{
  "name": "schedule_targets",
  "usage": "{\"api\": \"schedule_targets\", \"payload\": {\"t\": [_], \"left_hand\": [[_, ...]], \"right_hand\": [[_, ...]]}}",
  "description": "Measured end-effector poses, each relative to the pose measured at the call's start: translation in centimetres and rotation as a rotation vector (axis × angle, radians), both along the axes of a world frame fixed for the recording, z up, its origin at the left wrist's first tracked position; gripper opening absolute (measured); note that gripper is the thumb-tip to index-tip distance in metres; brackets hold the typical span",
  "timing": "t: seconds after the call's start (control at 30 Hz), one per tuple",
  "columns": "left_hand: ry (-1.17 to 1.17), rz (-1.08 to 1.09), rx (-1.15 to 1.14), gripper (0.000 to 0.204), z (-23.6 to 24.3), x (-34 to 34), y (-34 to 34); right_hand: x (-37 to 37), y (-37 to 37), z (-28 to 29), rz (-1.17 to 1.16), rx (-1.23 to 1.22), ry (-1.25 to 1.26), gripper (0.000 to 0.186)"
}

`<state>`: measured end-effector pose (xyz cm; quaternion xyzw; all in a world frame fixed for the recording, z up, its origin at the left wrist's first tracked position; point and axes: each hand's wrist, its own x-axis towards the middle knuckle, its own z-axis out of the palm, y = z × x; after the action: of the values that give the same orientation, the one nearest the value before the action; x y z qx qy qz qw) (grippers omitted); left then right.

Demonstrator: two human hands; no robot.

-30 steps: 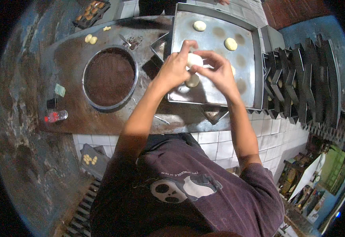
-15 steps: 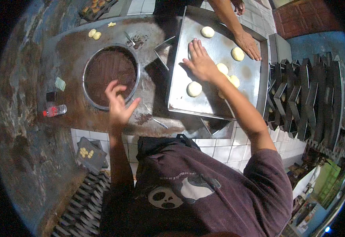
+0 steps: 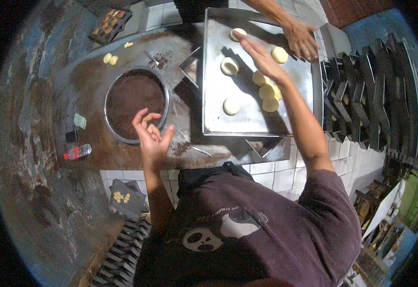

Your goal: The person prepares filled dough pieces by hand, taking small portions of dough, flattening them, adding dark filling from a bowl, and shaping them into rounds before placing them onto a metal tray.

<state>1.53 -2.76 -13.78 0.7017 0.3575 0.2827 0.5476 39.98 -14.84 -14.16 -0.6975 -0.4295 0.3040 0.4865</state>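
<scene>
A large metal tray [image 3: 223, 123] holds several pale dough rounds [image 3: 270, 98], some overlapping; one at the upper left looks hollowed [image 3: 229, 66]. My right hand [image 3: 264, 60] reaches over it, fingers stretched out toward the top round [image 3: 238, 34], with nothing visible in them. My left hand [image 3: 151, 136] is beside the lower right rim of a round metal bowl [image 3: 165, 95] of dark brown filling [image 3: 132, 91], fingers loosely bent and apart, holding nothing. Another person's hand [image 3: 300, 38] spreads over the tray's upper right, near another round [image 3: 279, 55].
Dough pieces [image 3: 111, 59], small utensils [image 3: 201, 151], a green slip [image 3: 79, 121] and a red-labelled bottle [image 3: 77, 151] lie on the worn worktop [image 3: 70, 95]. Baked buns [image 3: 110, 23] stand at the back left, a stack of dark trays [image 3: 367, 95] at the right, smaller dough pieces [image 3: 121, 196] below.
The white dough between my hands a second ago is let go; my left hand moved left to the bowl, my right upward over the tray. The other person's arm reached in from the top.
</scene>
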Motion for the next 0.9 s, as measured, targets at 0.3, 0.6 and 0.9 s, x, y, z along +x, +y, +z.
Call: {"api": "schedule_targets", "payload": {"t": [0.3, 0.6, 0.9], "left_hand": [[0.048, -0.098, -0.019, 0.07, 0.1, 0.8, -0.2], [-0.075, -0.306, -0.042, 0.07, 2.3, 4.2, -1.3], [-0.34, -0.498, -0.485, 0.044, 3.2, 5.4, -1.2]], "right_hand": [[1.9, -14.5, 1.9, 0.385, -0.525, -0.653, 0.052], [4.7, -18.2, -0.6, 0.081, -0.574, -0.855, 0.04], [-12.2, -9.6, 8.6, -0.149, -0.16, 0.065, 0.044]]}}
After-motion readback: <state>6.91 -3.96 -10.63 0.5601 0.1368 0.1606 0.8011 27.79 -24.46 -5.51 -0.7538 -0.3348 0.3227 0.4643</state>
